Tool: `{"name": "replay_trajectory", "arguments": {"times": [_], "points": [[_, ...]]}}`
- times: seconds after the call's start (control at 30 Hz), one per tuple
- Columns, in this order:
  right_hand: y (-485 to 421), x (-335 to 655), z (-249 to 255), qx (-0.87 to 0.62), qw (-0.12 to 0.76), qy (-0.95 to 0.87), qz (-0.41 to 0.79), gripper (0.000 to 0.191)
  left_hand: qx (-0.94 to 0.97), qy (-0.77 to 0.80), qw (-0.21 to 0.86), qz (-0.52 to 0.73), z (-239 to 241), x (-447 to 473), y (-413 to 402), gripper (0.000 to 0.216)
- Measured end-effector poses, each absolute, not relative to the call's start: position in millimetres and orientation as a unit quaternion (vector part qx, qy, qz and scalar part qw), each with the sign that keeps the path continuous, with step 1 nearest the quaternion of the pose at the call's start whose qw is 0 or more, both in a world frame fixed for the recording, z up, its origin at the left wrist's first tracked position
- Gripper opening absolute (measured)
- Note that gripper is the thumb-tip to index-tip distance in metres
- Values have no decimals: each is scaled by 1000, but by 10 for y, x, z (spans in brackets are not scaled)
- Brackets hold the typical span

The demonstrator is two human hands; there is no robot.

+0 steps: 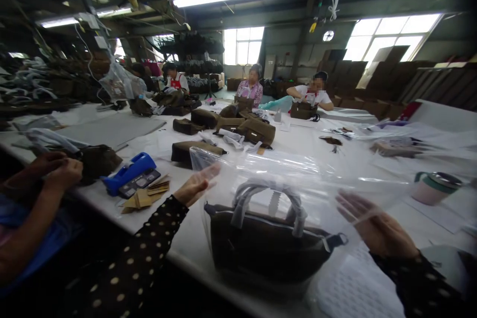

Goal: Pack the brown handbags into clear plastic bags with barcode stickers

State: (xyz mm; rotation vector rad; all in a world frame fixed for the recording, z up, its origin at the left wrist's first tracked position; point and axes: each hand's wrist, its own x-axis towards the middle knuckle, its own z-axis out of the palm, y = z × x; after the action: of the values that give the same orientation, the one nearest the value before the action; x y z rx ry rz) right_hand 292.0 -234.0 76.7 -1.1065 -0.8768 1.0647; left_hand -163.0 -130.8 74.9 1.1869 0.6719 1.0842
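At the far left of the white counter (122,128), a co-worker's hands (63,173) are close together just beside a dark bag (100,161) with pale wrapped straps. Next comes a blue tape dispenser (130,171) on the counter, with a small heap of brown card pieces (147,195) near it. Your left hand (197,184), below a black sleeve with pale dots (156,226), is open with its fingers stretched out at the left edge of a clear plastic bag (283,163); whether the fingertips pinch the film is too blurred to tell. Beyond that hand, several olive-brown bags (257,131) lie grouped on the counter. The dark handbag (268,246) stands upright in front of you, between your two hands, within the clear film, its wrapped handles (242,203) arching upward. Farther back, two people (254,90) sit across the counter. Your right hand (380,223) is open too, fingers extended toward the handbag, with film passing over it. Farther right stands a pink cup (428,191) with a green lid.
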Motion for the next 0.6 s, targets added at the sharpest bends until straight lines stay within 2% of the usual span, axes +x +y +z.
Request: {"name": "replay_trajectory", "arguments": {"times": [0.07, 0.2, 0.33, 0.4, 0.47, 0.57, 0.6], "points": [[-2124, 2817, 755, -478, 681, -318, 455, 33, 458, 284, 654, 532, 731, -1430, -1256, 34], [-1624, 2802, 1044, -486, 708, -240, 453, 13, 403, 299, 638, 585, 1026, -1207, -914, 24], [-1394, 2903, 1430, -461, 736, -283, 408, 12, 419, 294, 615, 600, 1413, -1234, -557, 26], [-1487, 3000, 1412, -444, 725, -366, 378, 19, 453, 305, 604, 581, 1438, -1331, -535, 27], [-1693, 3090, 1175, -438, 653, -495, 369, 28, 512, 336, 599, 515, 1269, -1444, -641, 29], [-2067, 3081, 514, -448, 476, -646, 394, 38, 582, 389, 610, 370, 731, -1544, -958, 37], [-2180, 3023, 268, -461, 442, -658, 399, 43, 592, 404, 616, 327, 527, -1544, -1078, 42]]}}
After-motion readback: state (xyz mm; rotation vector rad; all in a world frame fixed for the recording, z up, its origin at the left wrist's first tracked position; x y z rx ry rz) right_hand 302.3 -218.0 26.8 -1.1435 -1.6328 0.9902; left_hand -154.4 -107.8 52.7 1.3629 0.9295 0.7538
